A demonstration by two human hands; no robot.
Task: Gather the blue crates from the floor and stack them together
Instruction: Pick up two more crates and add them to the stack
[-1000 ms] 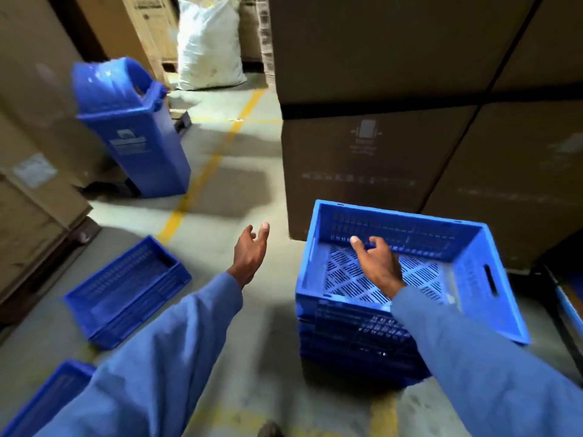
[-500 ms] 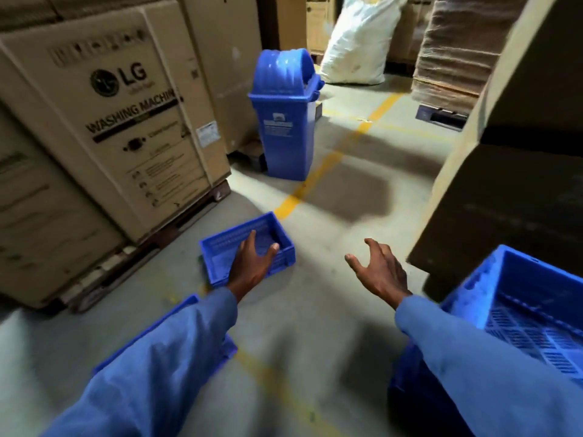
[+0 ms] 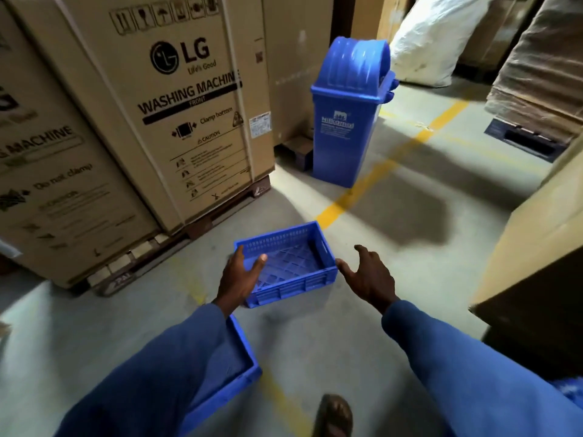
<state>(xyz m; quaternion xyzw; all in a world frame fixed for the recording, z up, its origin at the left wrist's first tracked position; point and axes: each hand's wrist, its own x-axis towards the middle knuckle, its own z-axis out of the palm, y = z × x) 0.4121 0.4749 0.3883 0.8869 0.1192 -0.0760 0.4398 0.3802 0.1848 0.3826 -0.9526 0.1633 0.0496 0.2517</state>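
Observation:
A shallow blue crate (image 3: pixel 293 263) with a lattice bottom lies on the concrete floor ahead of me. My left hand (image 3: pixel 239 275) is open over its near left corner, fingers spread. My right hand (image 3: pixel 367 275) is open just off its right end, thumb close to the wall; I cannot tell if either hand touches it. A second blue crate (image 3: pixel 235 370) lies closer to me, mostly hidden under my left sleeve. A sliver of the stacked blue crates (image 3: pixel 569 389) shows at the lower right edge.
Large washing machine cartons (image 3: pixel 176 121) on a pallet stand to the left. A blue swing-lid bin (image 3: pixel 347 121) stands beyond the crate beside a yellow floor line (image 3: pixel 372 184). Tall cartons (image 3: pixel 536 247) rise on the right. A white sack (image 3: pixel 432 42) lies at the back. My shoe (image 3: pixel 334 414) is below.
I have turned left, away from the crate stack. The shallow crate on the floor is now nearer and both open hands have come to either side of it.

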